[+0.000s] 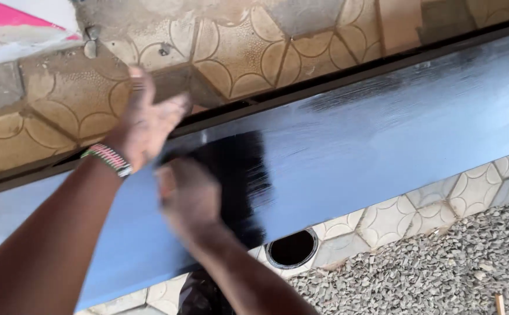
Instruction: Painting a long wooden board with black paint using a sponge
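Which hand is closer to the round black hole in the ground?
Right. The right hand is just above-left of the round black hole; the left hand is farther, at the board's upper edge.

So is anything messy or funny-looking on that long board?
Yes. The long board is pale and glossy, but one patch beside the right hand is streaky black, with more dark streaks along its upper edge. The left hand rests at that edge. Both hands are blurred. A round dark hole shows in the paving below.

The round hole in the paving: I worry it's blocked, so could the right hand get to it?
Probably yes: the hole lies open just beside the right hand, past the board's lower edge.
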